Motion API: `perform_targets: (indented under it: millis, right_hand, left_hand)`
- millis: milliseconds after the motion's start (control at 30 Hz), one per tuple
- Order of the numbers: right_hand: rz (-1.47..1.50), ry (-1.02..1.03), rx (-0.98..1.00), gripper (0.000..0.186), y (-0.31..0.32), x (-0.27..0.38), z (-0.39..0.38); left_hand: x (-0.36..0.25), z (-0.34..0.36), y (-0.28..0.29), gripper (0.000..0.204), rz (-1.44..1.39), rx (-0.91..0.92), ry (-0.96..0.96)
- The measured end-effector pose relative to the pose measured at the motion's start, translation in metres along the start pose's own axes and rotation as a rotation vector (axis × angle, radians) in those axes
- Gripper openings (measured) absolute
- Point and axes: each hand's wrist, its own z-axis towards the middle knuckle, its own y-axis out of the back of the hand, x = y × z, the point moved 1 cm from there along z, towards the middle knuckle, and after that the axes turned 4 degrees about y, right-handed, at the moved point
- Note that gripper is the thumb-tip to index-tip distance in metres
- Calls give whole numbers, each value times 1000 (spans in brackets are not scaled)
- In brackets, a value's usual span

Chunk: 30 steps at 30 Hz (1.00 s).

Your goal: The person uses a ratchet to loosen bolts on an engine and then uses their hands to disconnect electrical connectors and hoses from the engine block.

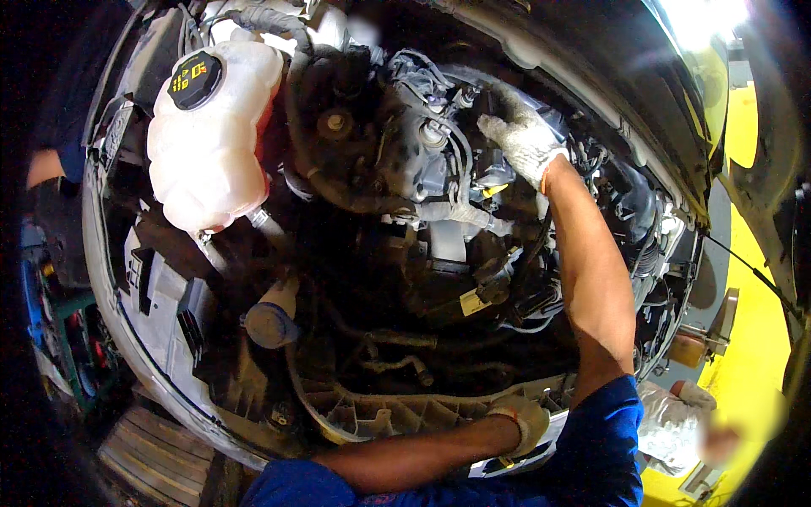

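My right hand [525, 139], in a whitish knitted glove, reaches over the far right part of a dark, dusty engine [431, 160]. Its thumb stands apart from the fingers, which stretch toward the hoses and wiring at the back; the fingertips blend into the shadow there, and no held thing shows. Down at the front edge of the engine bay, my left hand [525, 422], also gloved, lies bent over the front crossmember [405, 414]. A pale panel with a small yellow spot shows just under it. The left fingers are mostly hidden.
A white coolant tank [211, 144] with a black cap [196, 80] sits at the far left. Nearer is a round grey cap [270, 325] on a filler neck. The raised hood [608, 76] hangs over the far right. Wooden slats [160, 456] lie at the lower left.
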Motion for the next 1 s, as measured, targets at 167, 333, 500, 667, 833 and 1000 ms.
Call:
perform_targets:
  millis: [167,333,500,667,833,1000]
  right_hand:
    - [109,-192,143,64,-3,-4,13]
    - [-161,-149,339,59,3,4,29]
    - [-405,0,348,57,-1,7,30]
    - [-419,25,403,45,-7,7,41]
    - [-554,108,477,39,-12,6,51]
    - [-592,205,699,37,2,-11,67]
  left_hand:
    - [4,7,-18,29,-1,-172,-84]
    - [6,24,-37,28,-53,-192,-109]
    - [1,2,-10,27,6,-120,6]
    - [9,58,-71,27,-83,-204,-62]
    - [-33,84,-123,22,659,-642,284]
    - [7,38,-83,17,212,-717,-95]
